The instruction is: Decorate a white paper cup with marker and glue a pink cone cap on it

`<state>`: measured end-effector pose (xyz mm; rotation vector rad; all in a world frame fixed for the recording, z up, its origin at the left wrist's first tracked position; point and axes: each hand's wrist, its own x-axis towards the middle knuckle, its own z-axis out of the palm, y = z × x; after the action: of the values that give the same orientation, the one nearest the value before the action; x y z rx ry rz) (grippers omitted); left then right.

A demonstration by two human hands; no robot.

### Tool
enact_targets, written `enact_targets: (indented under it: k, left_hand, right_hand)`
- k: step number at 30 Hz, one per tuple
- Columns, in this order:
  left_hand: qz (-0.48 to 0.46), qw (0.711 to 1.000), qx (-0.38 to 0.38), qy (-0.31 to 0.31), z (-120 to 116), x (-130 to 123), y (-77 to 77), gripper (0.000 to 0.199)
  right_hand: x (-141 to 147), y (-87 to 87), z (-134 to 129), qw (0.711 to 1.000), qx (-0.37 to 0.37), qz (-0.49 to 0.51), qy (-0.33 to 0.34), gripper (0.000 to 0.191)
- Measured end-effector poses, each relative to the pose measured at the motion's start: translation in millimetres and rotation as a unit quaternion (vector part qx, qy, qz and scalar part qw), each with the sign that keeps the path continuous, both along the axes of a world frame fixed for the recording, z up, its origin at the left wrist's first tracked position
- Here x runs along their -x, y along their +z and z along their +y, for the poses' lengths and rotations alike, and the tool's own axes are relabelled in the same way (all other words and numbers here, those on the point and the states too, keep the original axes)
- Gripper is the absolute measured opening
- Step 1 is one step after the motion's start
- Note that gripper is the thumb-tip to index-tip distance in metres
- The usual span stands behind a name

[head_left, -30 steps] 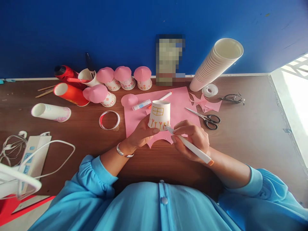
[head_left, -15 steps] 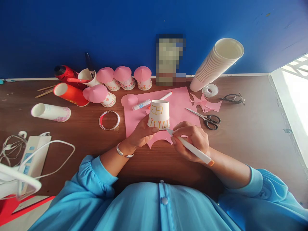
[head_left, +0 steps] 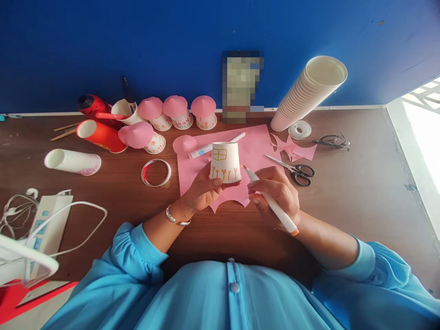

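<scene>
My left hand (head_left: 202, 190) holds a white paper cup (head_left: 226, 161) upside down, its rim low against my fingers. The cup bears a drawn yellow window and a row of small red and yellow flowers near the rim. In my right hand (head_left: 277, 195) is a white marker pen (head_left: 277, 211) with an orange end, gripped like a pencil. Its tip is just right of the cup, apart from it. Beneath both hands lies a pink paper sheet (head_left: 256, 142) with curved cuts along its front edge. A glue stick (head_left: 200, 151) and another marker (head_left: 238, 136) rest on it behind the cup.
Scissors (head_left: 295, 172) and pink scraps (head_left: 292, 147) lie to the right, with a tape roll (head_left: 300, 130) and a leaning cup stack (head_left: 311, 91) behind. Several cups with pink cone roofs (head_left: 203, 106) stand at the back left. A power strip (head_left: 51, 229) with cables is at left.
The marker tip has lifted off the cup's lower edge and moved up and right. The cup has turned a little, so its window and flowers sit further left.
</scene>
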<state>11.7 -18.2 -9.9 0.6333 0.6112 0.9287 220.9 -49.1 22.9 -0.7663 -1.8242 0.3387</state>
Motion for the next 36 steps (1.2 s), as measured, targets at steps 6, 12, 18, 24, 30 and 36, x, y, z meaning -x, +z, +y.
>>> enact_targets:
  k: [6,12,18,24,30,36]
  left_hand:
    - [-0.016,1.0,0.001,-0.016,0.1,1.7,3.1,0.049]
    - [-0.045,0.994,0.016,-0.095,0.1,6.7,7.3,0.055]
    - [-0.038,0.992,-0.019,-0.116,-0.2,6.5,5.1,0.053]
    - [0.033,0.995,-0.088,-0.023,-0.4,1.6,-4.2,0.069]
    - [0.069,0.993,-0.091,-0.015,-2.8,0.6,-7.8,0.061]
    - [0.021,0.999,-0.045,0.005,-0.2,-1.7,-2.6,0.049]
  right_hand:
    - [2.0,-8.9,3.7,0.998,0.047,0.041,-0.021,0.039]
    - [4.8,-14.0,16.8,0.998,0.058,-0.002,0.009,0.075]
    - [5.6,-10.0,15.4,0.998,0.06,-0.016,-0.016,0.06]
    - [2.8,-8.5,16.4,0.996,0.02,-0.064,-0.062,0.055]
    - [2.4,-8.9,17.4,0.995,0.013,-0.083,-0.054,0.066]
    - [-8.3,-4.7,8.8,0.998,-0.024,0.011,-0.054,0.054]
